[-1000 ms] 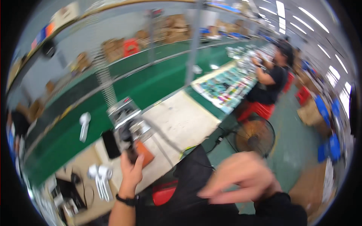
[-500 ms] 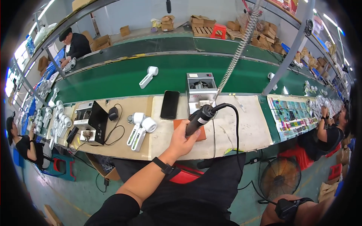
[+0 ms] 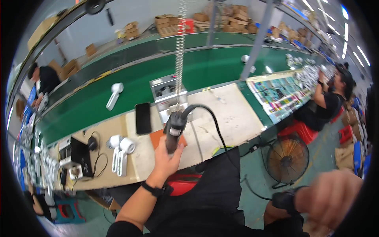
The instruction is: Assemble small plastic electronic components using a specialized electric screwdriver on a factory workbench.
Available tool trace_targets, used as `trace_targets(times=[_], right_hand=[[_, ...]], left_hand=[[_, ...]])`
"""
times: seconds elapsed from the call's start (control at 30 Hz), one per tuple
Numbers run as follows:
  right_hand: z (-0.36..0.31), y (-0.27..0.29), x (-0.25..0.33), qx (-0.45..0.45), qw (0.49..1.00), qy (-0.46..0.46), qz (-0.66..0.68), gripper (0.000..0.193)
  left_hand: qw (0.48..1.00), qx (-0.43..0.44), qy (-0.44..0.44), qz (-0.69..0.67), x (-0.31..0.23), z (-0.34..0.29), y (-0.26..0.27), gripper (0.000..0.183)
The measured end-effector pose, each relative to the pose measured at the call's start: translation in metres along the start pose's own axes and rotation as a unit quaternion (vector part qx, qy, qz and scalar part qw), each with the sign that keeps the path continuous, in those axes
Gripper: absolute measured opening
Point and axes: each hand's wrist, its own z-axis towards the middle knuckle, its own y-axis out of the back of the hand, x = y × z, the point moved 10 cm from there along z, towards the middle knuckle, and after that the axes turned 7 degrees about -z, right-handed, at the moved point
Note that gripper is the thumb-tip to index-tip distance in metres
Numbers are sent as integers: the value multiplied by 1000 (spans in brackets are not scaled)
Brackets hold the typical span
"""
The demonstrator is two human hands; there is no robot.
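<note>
My left hand (image 3: pixel 165 160) is wrapped round a black electric screwdriver (image 3: pixel 176 128), which hangs from a coiled metal spring (image 3: pixel 180 51) and trails a black cord. Just behind it stands a grey metal machine (image 3: pixel 164 93) with an open top. An orange-brown pad (image 3: pixel 158 138) lies under the hand, and a black smartphone (image 3: pixel 143 118) is to its left. Further left, two white handheld fans (image 3: pixel 121 156) rest side by side on the bench. At the lower right my right hand (image 3: pixel 329 199) is raised off the bench, its fingers smeared by motion.
A black box-shaped device (image 3: pixel 81 156) with cables sits on the left of the bench. Another white fan (image 3: pixel 115 96) lies on the green conveyor (image 3: pixel 134 102). A floor fan (image 3: pixel 287 161) stands to the right. Co-workers sit at both sides; a grey post (image 3: pixel 258 43) rises at right.
The view has turned right, so the bench appears shifted left. My right hand has come into view at the lower right, blurred. My left hand still grips the screwdriver.
</note>
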Motion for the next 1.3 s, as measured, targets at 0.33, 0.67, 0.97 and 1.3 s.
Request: trace_targets(times=[0.33,0.67,0.97,1.3], right_hand=[[-172,54,-219,-235,825,-379,-346,88],[-205,109,-252,-261,842,-339,-329,45],[-226,114,-278,-269,829,-360,-334,38],[-239,128,-291,-267,818,-375,-344,36]], left_hand=[[958,285,-42,-8,-73,-76,-91,53],[887,-189,63,416,5,-53,244,42],[850,-139,61,504,45,-44,236,38],[810,-138,62,567,37,-40,222,39]])
